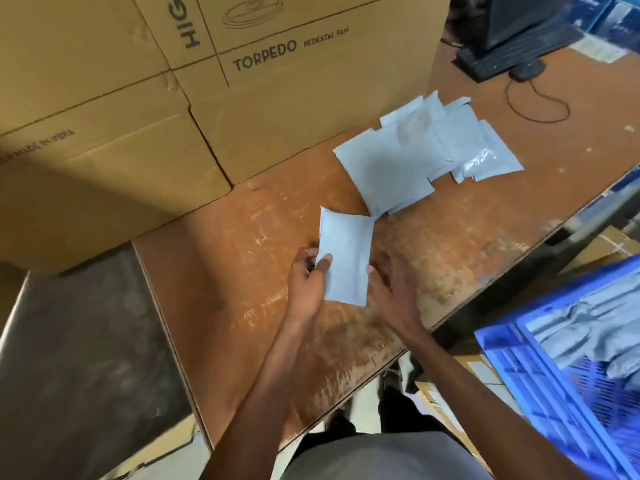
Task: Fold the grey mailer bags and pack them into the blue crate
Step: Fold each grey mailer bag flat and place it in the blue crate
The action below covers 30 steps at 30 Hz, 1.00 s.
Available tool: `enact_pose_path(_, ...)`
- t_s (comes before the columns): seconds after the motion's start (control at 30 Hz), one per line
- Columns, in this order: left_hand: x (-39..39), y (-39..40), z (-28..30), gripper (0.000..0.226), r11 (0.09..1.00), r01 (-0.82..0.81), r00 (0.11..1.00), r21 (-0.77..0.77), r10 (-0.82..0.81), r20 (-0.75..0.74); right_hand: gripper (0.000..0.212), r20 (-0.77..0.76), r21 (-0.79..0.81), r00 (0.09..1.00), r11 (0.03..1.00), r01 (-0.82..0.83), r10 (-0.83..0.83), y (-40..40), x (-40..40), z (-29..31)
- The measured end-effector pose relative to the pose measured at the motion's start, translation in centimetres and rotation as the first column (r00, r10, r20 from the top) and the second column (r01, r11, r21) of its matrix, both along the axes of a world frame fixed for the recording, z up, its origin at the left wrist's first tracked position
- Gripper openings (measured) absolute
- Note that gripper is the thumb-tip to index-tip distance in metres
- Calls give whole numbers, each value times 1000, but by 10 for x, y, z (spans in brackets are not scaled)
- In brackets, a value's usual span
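Landmark: worn orange table [450, 271]; all positions are given relative to it.
Blue crate [540, 386]: off the near right edge of the table, already holding grey bags.
Left hand [306, 282]: above the table's near middle; thumb and fingers pinch the left edge of the held mailer bag [344, 258].
Right hand [391, 285]: just right of the bag, fingers spread and relaxed, thumb touching the bag's right edge; holds nothing.
Handling: judged light, thin and limp, probably slick; grip at an edge or corner and support the opposite side while folding.
Loose pile of mailer bags [415, 150]: farther back on the table, beside the cardboard boxes [138, 133].
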<state>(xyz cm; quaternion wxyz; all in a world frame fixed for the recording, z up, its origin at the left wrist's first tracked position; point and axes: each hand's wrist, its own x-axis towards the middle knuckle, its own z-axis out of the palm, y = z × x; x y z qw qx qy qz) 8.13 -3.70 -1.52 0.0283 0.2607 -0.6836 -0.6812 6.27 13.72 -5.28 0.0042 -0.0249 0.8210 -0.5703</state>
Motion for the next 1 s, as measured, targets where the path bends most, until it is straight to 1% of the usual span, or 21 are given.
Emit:
enact_pose_path(0.03, 0, 8, 2, 11, 996, 33, 999, 87, -33, -1, 41, 67, -40, 997, 998, 42, -39, 4, 10, 5)
enact_pose_path(0.07, -1, 17, 1, 10, 988, 68, 998, 141, -69, 1, 38, 101, -92, 992, 992, 87, -77, 9, 18, 10)
enact_pose_path(0.17, -4, 48, -1, 6, 962, 176, 984, 207, -180, 1, 29, 137, -252, 965, 934, 253, -224, 28, 38, 26)
enact_pose_path(0.23, -6, 74, 4, 9, 947, 245, 969, 206, -248, -10, 25, 141, -258, 930, 895, 364, -338, 50, 48, 28)
enact_pose_path(0.33, -3, 118, 11, 9, 919, 378, 926, 109, -376, -42, 14, 134, -229, 861, 830, 508, -490, 87, 64, 27)
enact_pose_path(0.4, 1, 148, 12, 14, 889, 457, 883, -33, -458, -104, 13, 133, -219, 798, 768, 602, -587, 111, 78, 30)
enact_pose_path(0.43, 4, 164, 12, 15, 865, 493, 858, -97, -502, -107, 14, 137, -208, 760, 732, 649, -635, 124, 85, 30)
enact_pose_path(0.5, 9, 192, 15, 15, 803, 566, 803, -188, -588, -95, 15, 126, -184, 694, 671, 718, -708, 150, 99, 27)
enact_pose_path(0.57, 11, 219, 13, 18, 742, 636, 741, -215, -664, -98, 14, 119, -167, 638, 618, 768, -761, 174, 112, 24)
enact_pose_path(0.63, 10, 246, 5, 17, 650, 714, 653, -261, -752, -85, 14, 110, -167, 584, 565, 808, -804, 195, 125, 24)
enact_pose_path(0.7, 12, 275, 1, 18, 552, 778, 556, -301, -827, -81, 19, 61, -165, 539, 524, 836, -840, 215, 135, 24)
enact_pose_path(0.77, 15, 307, 2, 17, 520, 809, 518, -274, -851, -87, 22, 17, -154, 510, 502, 851, -860, 236, 143, 23)
enact_pose_path(0.83, 19, 341, 4, 15, 524, 831, 521, -188, -851, -66, 18, -21, -117, 507, 506, 855, -862, 258, 149, 20)
enact_pose_path(0.93, 24, 391, 8, 12, 540, 840, 540, -45, -841, -10, 18, -116, -61, 503, 512, 857, -856, 289, 155, 12)
enact_pose_path(1.0, 28, 419, 12, 21, 539, 842, 539, 21, -842, 26, 16, -146, -35, 520, 530, 847, -841, 308, 155, 5)
